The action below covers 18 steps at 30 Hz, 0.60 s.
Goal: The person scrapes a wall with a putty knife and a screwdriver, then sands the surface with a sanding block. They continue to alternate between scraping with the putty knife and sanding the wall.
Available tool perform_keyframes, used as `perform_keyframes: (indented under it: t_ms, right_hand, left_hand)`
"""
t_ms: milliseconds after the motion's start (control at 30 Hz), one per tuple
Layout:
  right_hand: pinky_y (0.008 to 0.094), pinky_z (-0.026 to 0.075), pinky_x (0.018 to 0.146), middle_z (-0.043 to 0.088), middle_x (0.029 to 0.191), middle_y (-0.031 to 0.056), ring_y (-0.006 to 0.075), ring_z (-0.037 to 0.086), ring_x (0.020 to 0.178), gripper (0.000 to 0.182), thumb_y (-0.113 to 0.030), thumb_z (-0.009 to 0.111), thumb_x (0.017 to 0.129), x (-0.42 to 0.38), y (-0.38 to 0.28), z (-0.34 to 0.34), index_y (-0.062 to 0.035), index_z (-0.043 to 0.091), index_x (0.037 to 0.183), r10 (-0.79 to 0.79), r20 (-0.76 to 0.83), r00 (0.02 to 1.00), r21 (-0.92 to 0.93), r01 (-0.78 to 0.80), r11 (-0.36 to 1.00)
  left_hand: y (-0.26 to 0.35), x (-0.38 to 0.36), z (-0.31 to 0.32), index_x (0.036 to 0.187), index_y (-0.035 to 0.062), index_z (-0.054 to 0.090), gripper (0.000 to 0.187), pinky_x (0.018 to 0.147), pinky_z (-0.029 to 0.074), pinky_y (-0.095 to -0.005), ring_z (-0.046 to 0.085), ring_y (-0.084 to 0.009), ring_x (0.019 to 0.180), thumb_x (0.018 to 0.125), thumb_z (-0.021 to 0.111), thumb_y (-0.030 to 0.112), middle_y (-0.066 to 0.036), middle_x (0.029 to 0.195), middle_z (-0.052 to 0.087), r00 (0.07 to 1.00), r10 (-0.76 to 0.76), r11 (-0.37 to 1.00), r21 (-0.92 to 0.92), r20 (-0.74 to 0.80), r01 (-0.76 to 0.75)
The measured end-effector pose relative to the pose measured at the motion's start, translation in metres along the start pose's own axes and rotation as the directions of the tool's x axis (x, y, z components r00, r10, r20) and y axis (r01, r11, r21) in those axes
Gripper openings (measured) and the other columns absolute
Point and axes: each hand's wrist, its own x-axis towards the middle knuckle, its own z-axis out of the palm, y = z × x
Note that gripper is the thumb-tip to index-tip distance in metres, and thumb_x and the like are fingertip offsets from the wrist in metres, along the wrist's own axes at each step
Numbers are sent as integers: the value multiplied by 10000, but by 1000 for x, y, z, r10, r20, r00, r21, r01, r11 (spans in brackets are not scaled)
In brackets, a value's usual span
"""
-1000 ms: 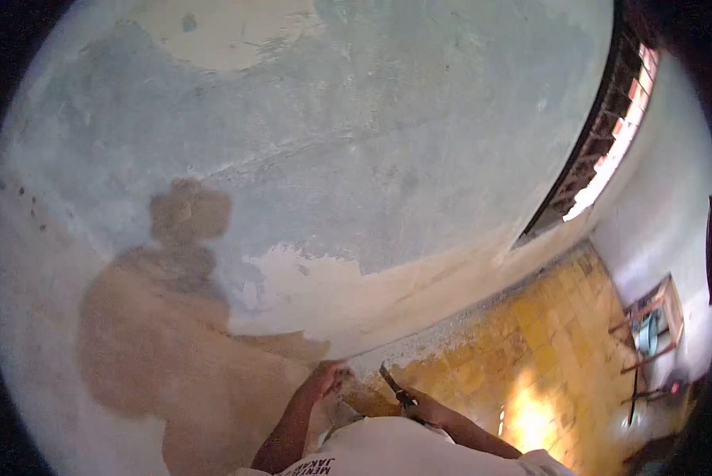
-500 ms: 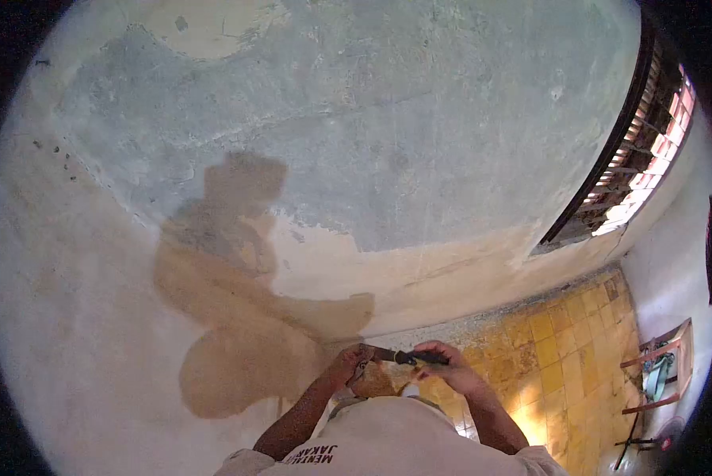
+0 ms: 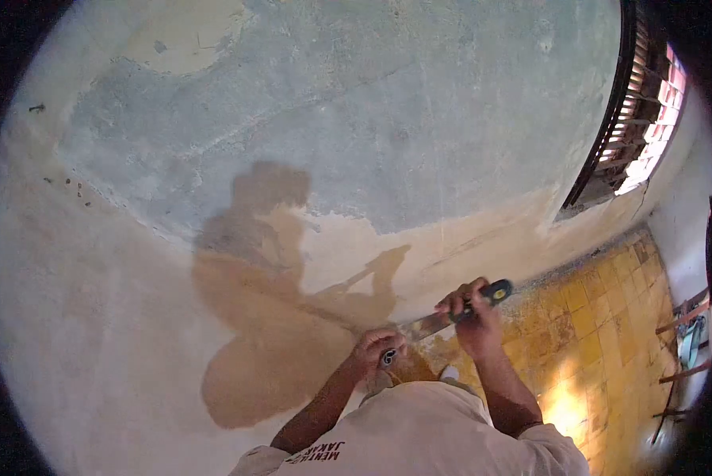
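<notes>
Gripping a black-handled blade in our closed right hand, we faced the patchy blue-grey wall, our half-curled left hand at the blade's far end, its hold unclear. Our shadow crossed the wall; yellow floor tiles lay below the wall, a barred window at the wall's right.

Tool: black handle, yellow spot at its end; blade dull grey-brown.
Wall, above the tool: mottled blue-grey field, ragged-edged against cream and off-white.
Shadow, left of the tool: soft brown.
Window frame, up and right of the tool: dark brown, with pale, pinkish-white gaps between dark bars.
Floor, right of the tool: ochre-yellow squares in a grid, whitish glare lower down.
Shirt, below the tool: pale off-white, dark lettering.
</notes>
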Motion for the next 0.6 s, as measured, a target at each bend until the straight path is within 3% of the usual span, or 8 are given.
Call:
perform_keyframes:
  t_ms: [100,167,233,333,367,400,467,600]
  right_hand:
    - [356,440,658,407,634,25,177,465,612,251,-267,586,865,9,-26,18,-101,404,819,-166,50,985,60,163,985]
    - [308,379,529,337,581,-1,132,376,512,284,-309,566,882,15,-41,28,-115,372,808,-292,74,954,31,290,956]
    - [295,341,495,329,568,-3,122,346,486,293,-327,557,888,27,-43,36,-119,367,806,-378,153,913,23,380,925]
    - [285,299,448,309,534,-3,112,301,445,326,-372,551,888,43,-33,51,-120,366,797,-487,234,842,19,497,868]
    - [304,313,460,340,540,0,125,335,460,320,-334,612,849,48,-26,62,-110,391,794,-522,192,831,68,519,852]
    - [323,326,471,372,546,3,138,369,475,324,-296,672,810,54,-20,71,-99,415,790,-554,152,819,115,542,832]
    - [326,330,478,381,546,4,149,377,474,324,-288,673,810,69,-4,79,-88,421,773,-544,182,819,98,536,839]
    - [323,317,463,408,552,18,153,372,479,288,-228,683,799,94,23,93,-82,439,754,-571,235,786,115,561,820]
  left_hand:
    - [13,-5,-47,840,60,624,172,470,407,-230,509,-69,548,868,591,227,22,651,549,990,-65,998,-1,-128,65]
    - [38,-18,-87,797,79,610,161,465,414,-235,510,-70,548,869,584,221,19,652,550,953,88,995,73,-289,-70]
    - [69,-31,-120,697,105,550,192,437,396,-224,497,-77,499,856,592,204,22,608,535,845,338,939,81,-415,-335]
    - [137,-59,-174,699,75,581,80,399,382,-234,497,-94,461,769,619,69,-8,599,553,737,519,853,214,-433,-476]
    - [144,-56,-200,694,73,572,120,393,381,-245,500,-102,464,800,622,96,-14,603,554,536,543,819,266,-646,-508]
    - [166,-69,-205,680,78,556,166,393,383,-247,507,-104,468,834,602,121,-11,606,552,533,594,780,268,-603,-565]
    - [212,-92,-193,657,87,537,202,386,371,-245,487,-98,440,846,594,127,-11,573,535,431,639,755,412,-636,-510]
    - [246,-107,-202,602,99,502,306,369,318,-230,417,-76,397,862,605,223,1,517,492,465,684,724,599,-562,-341]
